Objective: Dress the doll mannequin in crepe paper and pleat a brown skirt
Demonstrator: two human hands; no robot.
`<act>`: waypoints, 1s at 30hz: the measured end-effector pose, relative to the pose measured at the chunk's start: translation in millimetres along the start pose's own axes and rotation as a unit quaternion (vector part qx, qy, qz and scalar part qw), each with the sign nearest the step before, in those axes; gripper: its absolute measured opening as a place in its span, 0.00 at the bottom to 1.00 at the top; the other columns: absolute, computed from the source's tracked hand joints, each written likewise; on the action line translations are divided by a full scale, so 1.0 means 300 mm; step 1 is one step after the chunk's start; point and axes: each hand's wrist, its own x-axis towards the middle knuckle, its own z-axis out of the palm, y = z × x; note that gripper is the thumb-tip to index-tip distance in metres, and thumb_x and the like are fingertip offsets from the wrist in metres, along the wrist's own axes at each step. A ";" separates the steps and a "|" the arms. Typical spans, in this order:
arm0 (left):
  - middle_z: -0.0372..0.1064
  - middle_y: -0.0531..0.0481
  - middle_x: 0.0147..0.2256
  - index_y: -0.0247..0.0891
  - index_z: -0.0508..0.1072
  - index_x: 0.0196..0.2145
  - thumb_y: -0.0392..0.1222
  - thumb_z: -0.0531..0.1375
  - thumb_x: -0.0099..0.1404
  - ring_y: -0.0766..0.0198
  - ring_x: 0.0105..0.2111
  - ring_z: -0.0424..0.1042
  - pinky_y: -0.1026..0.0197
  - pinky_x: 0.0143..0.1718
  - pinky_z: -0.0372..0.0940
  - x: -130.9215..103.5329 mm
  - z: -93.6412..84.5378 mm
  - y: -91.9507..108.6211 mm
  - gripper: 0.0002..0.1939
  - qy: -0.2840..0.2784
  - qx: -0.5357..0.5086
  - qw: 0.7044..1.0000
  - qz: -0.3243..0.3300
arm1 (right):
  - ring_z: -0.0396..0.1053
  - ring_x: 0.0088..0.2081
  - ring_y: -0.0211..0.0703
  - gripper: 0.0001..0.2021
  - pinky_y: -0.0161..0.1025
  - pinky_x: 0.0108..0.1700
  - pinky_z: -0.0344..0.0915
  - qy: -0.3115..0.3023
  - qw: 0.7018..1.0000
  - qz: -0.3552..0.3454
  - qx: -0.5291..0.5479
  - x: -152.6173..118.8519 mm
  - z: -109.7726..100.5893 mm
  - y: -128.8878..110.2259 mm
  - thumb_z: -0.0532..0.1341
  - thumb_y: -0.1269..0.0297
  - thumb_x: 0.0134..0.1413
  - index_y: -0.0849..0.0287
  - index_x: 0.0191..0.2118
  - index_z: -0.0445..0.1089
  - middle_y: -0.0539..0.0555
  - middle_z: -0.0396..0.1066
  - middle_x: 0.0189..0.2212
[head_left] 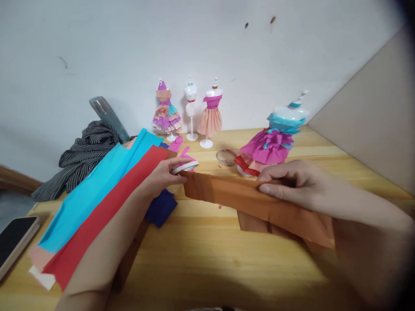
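Observation:
My left hand [167, 175] is closed on a narrow roll of white tape [190, 166]. A strip of brown crepe paper [223, 188] stretches between my hands above the table. Its left end meets the tape roll, and whether my left fingers also grip it I cannot tell. My right hand [288, 181] pinches the strip's upper edge between thumb and fingers. Toward the right the paper hangs folded, in more than one layer. Beyond my right hand stands a mini dress form [289, 113] in a blue top and magenta ruffled skirt.
Three small dress forms stand along the wall, one a bare white form [191, 108]. Red crepe paper [106, 211] and blue crepe paper [94, 190] lie under my left forearm. A striped cloth [87, 151], a bottle [110, 116], a phone [16, 242] and a bangle-like ring [218, 156] lie around.

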 end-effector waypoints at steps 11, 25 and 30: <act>0.62 0.56 0.27 0.35 0.75 0.50 0.32 0.68 0.45 0.72 0.26 0.57 0.68 0.27 0.53 -0.031 0.038 0.021 0.31 -0.014 -0.007 1.000 -0.007 | 0.71 0.41 0.51 0.22 0.41 0.41 0.66 -0.034 0.997 -0.021 -0.068 0.099 0.143 0.024 0.61 0.58 0.50 0.61 0.50 0.70 0.60 0.74 0.44; 0.69 0.52 0.27 0.30 0.71 0.51 0.44 0.68 0.51 0.68 0.27 0.64 0.65 0.31 0.57 -0.025 0.061 0.023 0.31 0.071 0.016 0.997 -0.008 | 0.68 0.28 0.40 0.08 0.36 0.34 0.64 0.003 0.961 0.018 0.277 0.168 0.290 0.050 0.63 0.60 0.45 0.61 0.27 0.70 0.50 0.71 0.24; 0.66 0.56 0.26 0.34 0.63 0.61 0.40 0.70 0.47 0.69 0.26 0.63 0.65 0.29 0.57 -0.054 0.137 0.025 0.44 0.028 -0.013 0.999 -0.041 | 0.65 0.28 0.40 0.07 0.37 0.33 0.63 0.044 0.979 -0.011 0.197 0.165 0.314 0.044 0.60 0.62 0.50 0.60 0.27 0.68 0.49 0.69 0.23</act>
